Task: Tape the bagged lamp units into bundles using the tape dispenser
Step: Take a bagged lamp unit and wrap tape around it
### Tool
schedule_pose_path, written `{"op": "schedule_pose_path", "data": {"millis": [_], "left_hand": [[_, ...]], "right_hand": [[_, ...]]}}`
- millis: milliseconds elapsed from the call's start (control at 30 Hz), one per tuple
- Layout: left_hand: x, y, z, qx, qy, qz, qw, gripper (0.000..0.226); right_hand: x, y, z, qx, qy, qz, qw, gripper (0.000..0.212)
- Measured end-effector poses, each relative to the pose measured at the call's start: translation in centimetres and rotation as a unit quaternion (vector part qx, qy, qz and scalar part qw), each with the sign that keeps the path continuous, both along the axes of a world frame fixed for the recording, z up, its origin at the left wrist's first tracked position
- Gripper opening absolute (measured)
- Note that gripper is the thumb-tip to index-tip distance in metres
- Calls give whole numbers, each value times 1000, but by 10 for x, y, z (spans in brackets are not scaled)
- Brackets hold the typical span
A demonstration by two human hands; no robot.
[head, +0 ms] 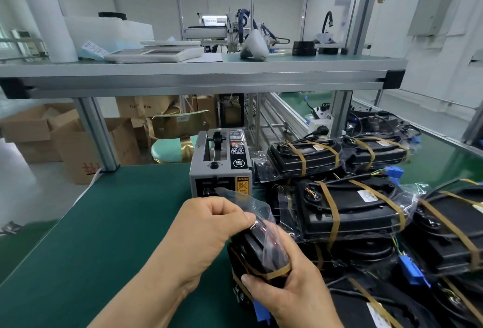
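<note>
Green mat covers the bench, and the dispenser stands on it just beyond the hands. To its right, a pile of taped units crowds the bench edge.

The unit in hand is tilted, its top toward the dispenser. The left hand has its fingers curled, pinching the loose end of the bag against the unit's top. The right hand clamps the lower end, with the thumb by a tape band already round it.

The bag's free flap stands up right in front of the dispenser mouth. Whether a strip waits there I cannot tell, as the flap hides the slot. If the unit is pushed forward like this, the film could stick to a strip or foul the cutter.

Should the left pinch loosen, the fold is likely to spring open and the next band would go on over slack, wrinkled film.

A blue plug hangs below the right hand, and it could get trapped under tape or snag the pile alongside.
</note>
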State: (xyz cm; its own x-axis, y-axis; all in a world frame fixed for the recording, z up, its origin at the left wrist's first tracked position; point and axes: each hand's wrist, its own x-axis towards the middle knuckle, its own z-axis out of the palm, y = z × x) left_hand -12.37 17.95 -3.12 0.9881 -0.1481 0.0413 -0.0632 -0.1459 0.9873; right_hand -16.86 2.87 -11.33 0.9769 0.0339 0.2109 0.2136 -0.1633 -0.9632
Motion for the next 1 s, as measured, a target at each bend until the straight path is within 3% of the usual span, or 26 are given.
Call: {"op": "schedule_pose_path", "data": {"millis": [300,433,500,600,800,933,1000], "left_hand": [[-2,-2,-6,18,-29,24,999,28],[-3,-2,-11,74,-55,52,994,17],[-4,-3,-15,95,-58,80,991,21],[-7,-5,-20,70,-34,108,991,30],[-8,-14,-26,-17,-20,144,989,10],[-14,-16,-33,11,-2,144,990,38],[-11,-13,-37,7,17,153,988,36]], "right_hand": [[-5,0,10,5,30,8,1000,75],[-8,2,13,-15,39,-5,999,74],[-9,2,14,-25,41,-11,999,75],[-9,3,16,-40,40,-17,998,76],[-9,3,14,-50,28,-15,998,75],[-6,0,10,-49,25,-3,998,79],[-5,0,8,-54,28,1,998,84]]}}
